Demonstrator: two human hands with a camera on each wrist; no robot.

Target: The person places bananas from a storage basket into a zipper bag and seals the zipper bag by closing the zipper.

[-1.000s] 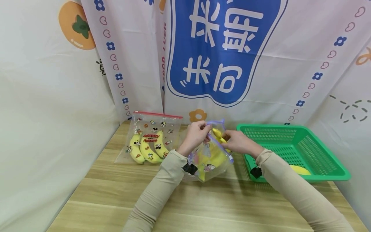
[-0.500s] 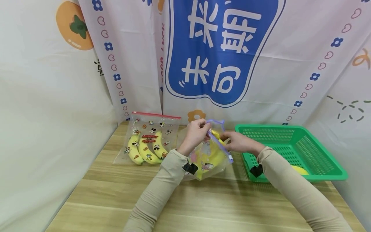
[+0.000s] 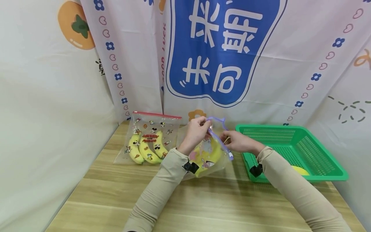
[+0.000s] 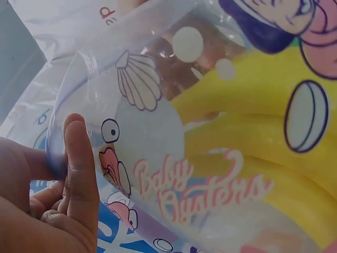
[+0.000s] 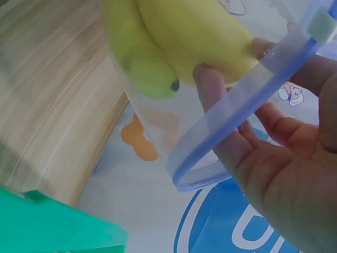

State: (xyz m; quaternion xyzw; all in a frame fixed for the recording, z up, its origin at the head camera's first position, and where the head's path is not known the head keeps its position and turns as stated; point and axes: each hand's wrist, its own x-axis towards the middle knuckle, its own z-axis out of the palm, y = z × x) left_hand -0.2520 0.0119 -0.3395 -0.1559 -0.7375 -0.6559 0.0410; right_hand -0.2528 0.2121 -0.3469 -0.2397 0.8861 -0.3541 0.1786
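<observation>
A clear zip bag (image 3: 222,166) with a purple zip edge stands tilted mid-table, its mouth spread apart. My left hand (image 3: 198,131) pinches the bag's rim; in the left wrist view its fingers (image 4: 81,174) are at the clear edge. Yellow bananas (image 4: 253,105) lie inside, seen through the printed plastic. My right hand (image 3: 238,141) reaches in through the mouth. In the right wrist view its thumb and a finger hold the end of a banana (image 5: 195,42), while another banana's dark tip (image 5: 152,74) points down beside it.
Left of the hands lies a red-zip bag (image 3: 147,125) containing 3 bananas. A green basket (image 3: 324,154) stands at the right, a yellow banana (image 3: 300,170) showing near its front wall. A printed curtain (image 3: 139,64) hangs behind the wooden table (image 3: 203,209).
The bananas have slid deeper into the purple-zip bag, with my right fingers following them into its mouth. My left hand keeps its hold on the rim and has risen slightly.
</observation>
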